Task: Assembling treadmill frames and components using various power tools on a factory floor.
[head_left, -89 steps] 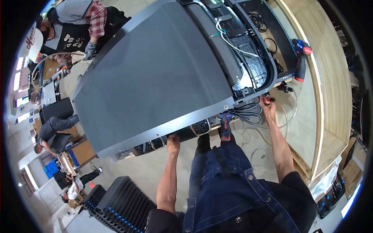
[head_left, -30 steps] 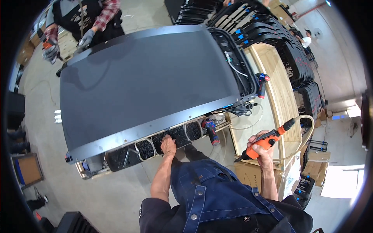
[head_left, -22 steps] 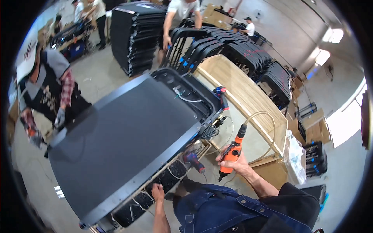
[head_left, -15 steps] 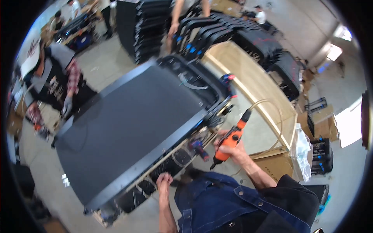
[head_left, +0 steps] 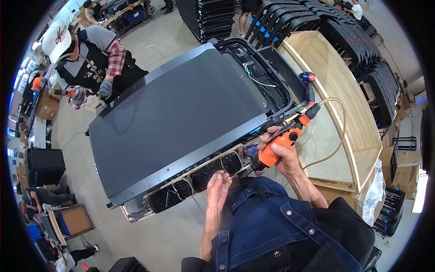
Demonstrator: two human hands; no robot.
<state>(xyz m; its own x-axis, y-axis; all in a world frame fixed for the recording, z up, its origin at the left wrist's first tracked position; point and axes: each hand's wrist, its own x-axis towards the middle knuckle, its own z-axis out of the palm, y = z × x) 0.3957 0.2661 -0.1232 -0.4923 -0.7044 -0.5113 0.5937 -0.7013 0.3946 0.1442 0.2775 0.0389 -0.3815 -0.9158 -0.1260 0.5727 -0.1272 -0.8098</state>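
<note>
My right hand is wrapped round an orange electric screwdriver, its cord-end pointing away to the upper right and its black nose toward the panel's near edge. My left hand is raised beside a row of black bins that hold small dark screws. Its fingertips are pinched together; whatever they hold is too small to make out. Beyond the bins lies a large flat black panel with grey metal edge strips. A black frame with loose wires adjoins its right end.
Across the panel a gloved co-worker holds another orange tool. A second power driver hangs at the frame's corner. To the right stand a wooden crate and stacked black frames; a tan cord loops there.
My view has swung, so the panel sits higher and farther right. My left hand has come up with its fingers pinched. The screwdriver's nose has turned toward the panel. The co-worker's tool has risen.
</note>
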